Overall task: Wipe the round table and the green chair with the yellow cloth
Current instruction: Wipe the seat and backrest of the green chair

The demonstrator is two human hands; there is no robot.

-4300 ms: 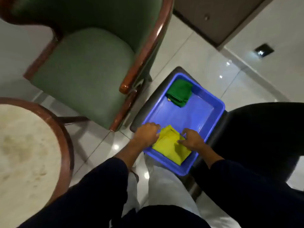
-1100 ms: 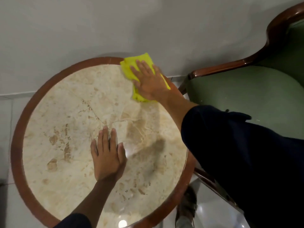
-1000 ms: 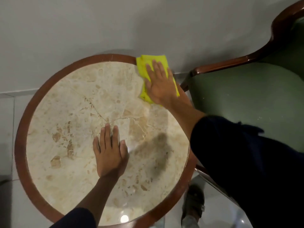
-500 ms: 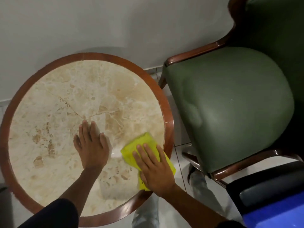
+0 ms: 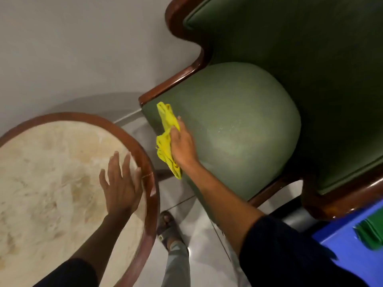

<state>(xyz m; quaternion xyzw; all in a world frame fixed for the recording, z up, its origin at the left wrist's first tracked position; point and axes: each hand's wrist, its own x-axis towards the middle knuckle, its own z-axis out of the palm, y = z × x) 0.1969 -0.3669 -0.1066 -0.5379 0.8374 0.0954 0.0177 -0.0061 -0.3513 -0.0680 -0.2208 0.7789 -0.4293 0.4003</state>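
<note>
The round table with a marble top and brown wooden rim fills the lower left. My left hand hovers or rests flat at its right edge, fingers spread, holding nothing. The green chair with a wooden frame stands to the right. My right hand is shut on the yellow cloth, which is bunched and lies against the left front of the chair's seat cushion.
A blue tub with a green cloth inside sits at the lower right on a dark seat. My sandalled foot stands on the white tiled floor between table and chair. A grey wall runs behind both.
My right hand has carried the yellow cloth off the table's front right and onto the chair seat. The cloth is now bunched instead of flat. My left hand has slid to the table's right edge.
</note>
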